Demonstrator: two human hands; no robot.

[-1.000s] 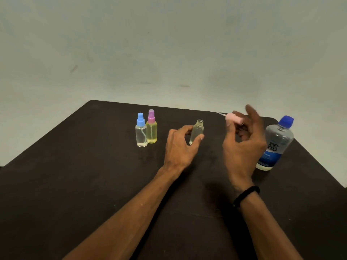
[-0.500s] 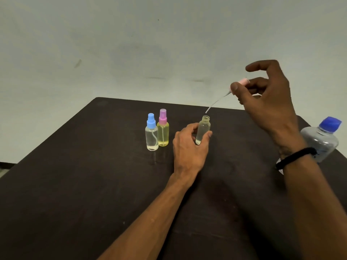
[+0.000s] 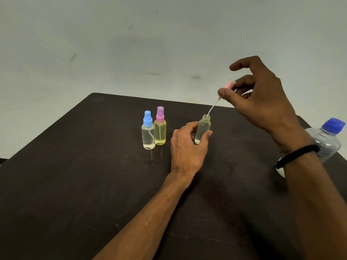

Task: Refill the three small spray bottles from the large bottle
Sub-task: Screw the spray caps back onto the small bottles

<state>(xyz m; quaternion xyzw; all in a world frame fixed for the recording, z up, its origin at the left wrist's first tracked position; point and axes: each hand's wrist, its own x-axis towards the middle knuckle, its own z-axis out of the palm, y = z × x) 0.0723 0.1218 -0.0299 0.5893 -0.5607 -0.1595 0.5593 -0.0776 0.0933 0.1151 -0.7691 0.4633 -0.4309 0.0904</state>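
Head view, then: what has the left hand (image 3: 187, 147) got?

— It grips the open small bottle (image 3: 202, 131), thumb on one side and fingers curled round the other. That bottle stands upright on the dark table (image 3: 75, 184), with a little clear liquid at its bottom and no cap on its threaded neck.

— And the right hand (image 3: 262, 102)?

— Raised above and to the right of the open small bottle. Thumb and middle finger pinch a pink spray cap (image 3: 229, 85); the index finger is lifted clear and bent. The cap's thin dip tube (image 3: 213, 107) slants down to the left, its tip at the bottle's mouth. Whether the tip is inside the neck, I cannot tell.

— The other two bottles?

— Left of the open small bottle, beyond the left hand, touching each other: a yellow bottle with a pink-purple sprayer (image 3: 160, 128) nearer, and a clear bottle with a blue sprayer (image 3: 148, 131) farther left. Both capped and upright.

— The large bottle?

— Well to the right of the open small bottle, the blue-capped large bottle (image 3: 327, 141) stands partly behind the right wrist, which wears a black band (image 3: 296, 154).
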